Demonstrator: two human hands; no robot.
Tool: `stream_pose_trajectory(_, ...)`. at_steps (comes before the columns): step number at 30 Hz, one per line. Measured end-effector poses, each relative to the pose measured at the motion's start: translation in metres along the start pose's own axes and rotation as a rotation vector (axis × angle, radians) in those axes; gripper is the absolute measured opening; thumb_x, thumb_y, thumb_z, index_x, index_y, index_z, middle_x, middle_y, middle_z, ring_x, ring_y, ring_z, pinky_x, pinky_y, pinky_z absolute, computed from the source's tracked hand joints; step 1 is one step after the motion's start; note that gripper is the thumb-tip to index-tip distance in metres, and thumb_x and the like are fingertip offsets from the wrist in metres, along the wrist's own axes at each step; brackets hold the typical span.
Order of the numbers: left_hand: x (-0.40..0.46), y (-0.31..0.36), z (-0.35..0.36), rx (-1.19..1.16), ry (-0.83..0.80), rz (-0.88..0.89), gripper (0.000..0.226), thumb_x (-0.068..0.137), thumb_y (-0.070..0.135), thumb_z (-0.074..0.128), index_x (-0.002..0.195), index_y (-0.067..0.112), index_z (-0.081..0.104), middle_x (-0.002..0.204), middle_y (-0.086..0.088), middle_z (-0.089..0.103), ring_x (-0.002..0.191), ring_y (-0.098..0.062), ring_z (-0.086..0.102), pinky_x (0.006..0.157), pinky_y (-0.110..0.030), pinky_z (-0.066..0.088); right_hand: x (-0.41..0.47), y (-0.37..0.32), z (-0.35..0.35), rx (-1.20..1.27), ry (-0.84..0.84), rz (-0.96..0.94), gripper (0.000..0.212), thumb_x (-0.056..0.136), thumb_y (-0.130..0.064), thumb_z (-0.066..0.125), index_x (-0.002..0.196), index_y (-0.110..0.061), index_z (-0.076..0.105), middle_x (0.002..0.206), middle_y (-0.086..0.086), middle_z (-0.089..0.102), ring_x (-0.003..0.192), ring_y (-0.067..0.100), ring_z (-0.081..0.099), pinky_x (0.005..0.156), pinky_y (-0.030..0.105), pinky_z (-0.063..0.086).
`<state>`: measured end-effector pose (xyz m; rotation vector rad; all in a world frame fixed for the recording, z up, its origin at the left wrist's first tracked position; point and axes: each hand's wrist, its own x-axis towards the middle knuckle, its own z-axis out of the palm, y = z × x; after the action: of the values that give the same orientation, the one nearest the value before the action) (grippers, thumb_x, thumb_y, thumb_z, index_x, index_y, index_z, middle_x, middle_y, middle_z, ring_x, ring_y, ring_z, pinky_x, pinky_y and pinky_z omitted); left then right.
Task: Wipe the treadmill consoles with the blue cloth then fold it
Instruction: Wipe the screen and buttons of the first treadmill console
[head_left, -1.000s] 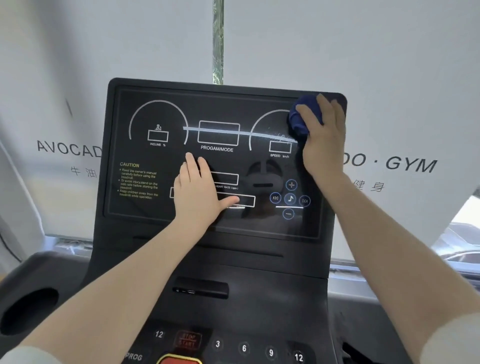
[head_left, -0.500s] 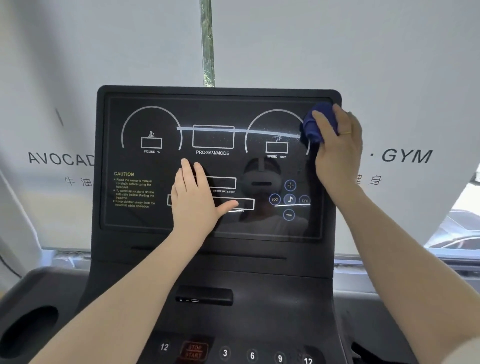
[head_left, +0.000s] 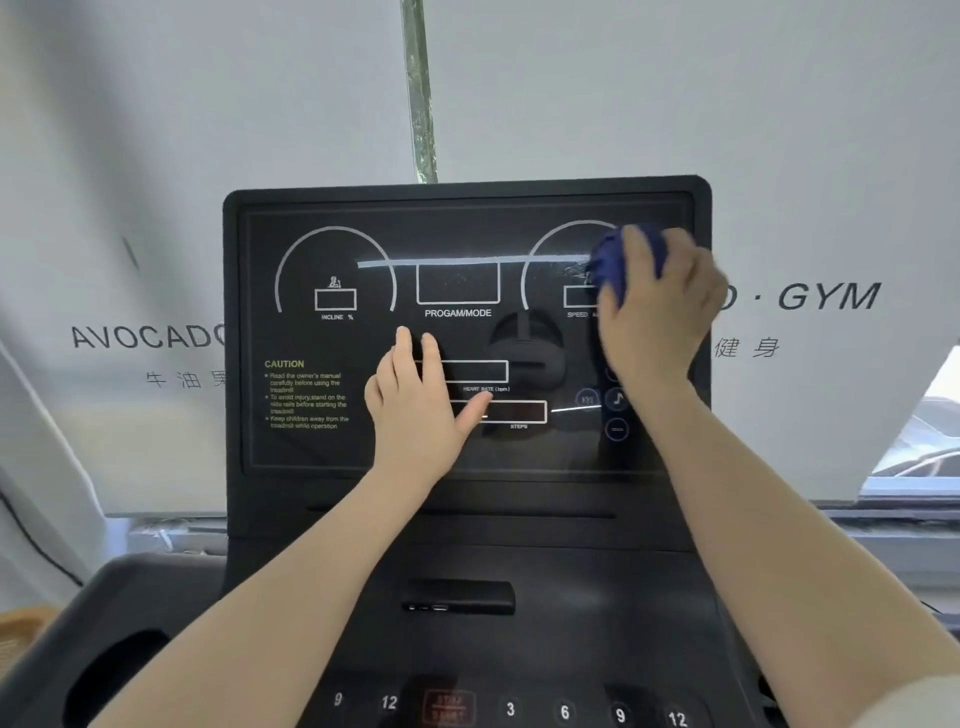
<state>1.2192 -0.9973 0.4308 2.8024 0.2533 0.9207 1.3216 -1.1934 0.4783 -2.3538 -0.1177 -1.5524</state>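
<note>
Wiping underway on treadmill console (head_left: 332, 447).
Right hand (head_left: 655, 312) grips bunched blue cloth (head_left: 609, 265) at console's upper right; left hand (head_left: 423, 402) rests flat, fingers straight, mid-console. Next, probably sweep leftward.

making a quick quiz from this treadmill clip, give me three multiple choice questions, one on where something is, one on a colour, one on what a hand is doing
1. Where on the screen is the cloth?
A. lower left, on the caution text
B. upper right, by the speed dial
C. on the number buttons below

2. What colour is the cloth?
A. blue
B. yellow
C. white

3. What is the left hand doing?
A. gripping the cloth
B. clenched in a fist off the screen
C. resting flat on the screen, fingers straight

Answers:
1. B, the right hand presses the bunched cloth over the arc above the speed label.
2. A, dark blue fabric shows between and beside the fingers.
3. C, the palm lies mid-screen near the heart rate box and holds nothing.
</note>
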Motion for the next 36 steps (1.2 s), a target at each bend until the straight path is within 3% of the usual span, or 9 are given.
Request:
stream_pose_trajectory(3,0.005,-0.019,-0.009,-0.093,-0.005,0.087,0.064,0.089,0.037,0.056,0.142,0.009,0.034,0.15,-0.016,0.025,0.136,-0.032,0.025,0.107,-0.046,0.022,0.009,-0.019,0.003,0.145,-0.028,0.276,0.05,0.088,-0.021,0.051,0.136,-0.007,0.044,0.141,0.018,0.037,0.126,0.037,0.036,0.103,0.046,0.03)
stream_pose_trajectory(6,0.006,-0.04,-0.017,-0.22,0.028,0.146,0.059,0.086,0.026,0.057,0.139,0.007,0.04,0.145,-0.012,0.036,0.134,-0.03,0.033,0.105,-0.044,0.028,0.013,-0.05,0.008,0.143,-0.033,0.305,0.051,0.092,-0.026,0.047,0.139,-0.006,0.039,0.145,0.016,0.033,0.126,0.037,0.034,0.103,0.043,0.027)
stream_pose_trajectory(14,0.0,-0.086,-0.021,-0.243,0.081,0.223,0.059,0.079,0.031,0.042,0.132,0.005,0.047,0.138,-0.014,0.043,0.126,-0.032,0.04,0.1,-0.044,0.034,0.001,-0.121,0.017,0.296,-0.016,0.015,0.052,0.085,-0.031,0.054,0.132,-0.009,0.046,0.139,0.019,0.041,0.117,0.039,0.042,0.099,0.045,0.033)
stream_pose_trajectory(17,-0.001,-0.096,-0.02,-0.24,0.087,0.216,0.057,0.08,0.028,0.049,0.132,0.005,0.045,0.141,-0.016,0.039,0.13,-0.031,0.035,0.103,-0.044,0.031,-0.032,-0.14,0.022,0.249,-0.103,-0.282,0.042,0.084,-0.03,0.05,0.123,-0.015,0.055,0.14,0.023,0.041,0.116,0.042,0.042,0.097,0.047,0.035)
stream_pose_trajectory(21,-0.011,-0.109,-0.018,-0.191,0.091,0.267,0.063,0.075,0.035,0.064,0.13,0.007,0.048,0.142,-0.017,0.039,0.128,-0.03,0.036,0.1,-0.046,0.034,-0.057,-0.118,0.019,0.245,-0.207,-0.673,0.049,0.079,-0.015,0.048,0.127,-0.016,0.055,0.137,0.024,0.044,0.114,0.039,0.041,0.095,0.048,0.038)
stream_pose_trajectory(23,-0.016,-0.116,-0.017,-0.129,0.042,0.264,0.076,0.072,0.041,0.074,0.133,0.007,0.045,0.144,-0.016,0.036,0.129,-0.033,0.037,0.101,-0.048,0.034,-0.047,-0.099,0.016,0.231,-0.147,-0.597,0.049,0.077,-0.011,0.048,0.125,-0.015,0.056,0.135,0.024,0.046,0.111,0.039,0.044,0.095,0.047,0.039)
stream_pose_trajectory(29,-0.029,-0.134,-0.015,-0.06,-0.093,0.25,0.098,0.07,0.053,0.072,0.146,0.012,0.026,0.156,-0.015,0.007,0.141,-0.032,0.014,0.113,-0.045,0.014,-0.063,-0.09,0.006,0.138,-0.025,0.129,0.045,0.079,-0.008,0.052,0.124,-0.015,0.056,0.137,0.022,0.042,0.117,0.043,0.043,0.095,0.048,0.038)
stream_pose_trajectory(31,-0.031,-0.138,-0.012,-0.039,-0.121,0.268,0.101,0.07,0.055,0.071,0.147,0.011,0.023,0.156,-0.015,0.007,0.143,-0.03,0.012,0.114,-0.042,0.012,-0.081,-0.108,0.006,0.142,-0.006,0.11,0.046,0.077,-0.012,0.05,0.122,-0.017,0.058,0.134,0.023,0.044,0.113,0.043,0.044,0.092,0.047,0.038)
stream_pose_trajectory(36,-0.031,-0.136,-0.009,-0.032,-0.098,0.285,0.093,0.073,0.049,0.071,0.144,0.006,0.029,0.155,-0.018,0.012,0.142,-0.032,0.014,0.113,-0.044,0.015,-0.162,-0.159,0.0,0.231,-0.227,-0.317,0.053,0.075,-0.019,0.045,0.128,-0.024,0.049,0.138,0.015,0.031,0.112,0.036,0.038,0.094,0.045,0.035)
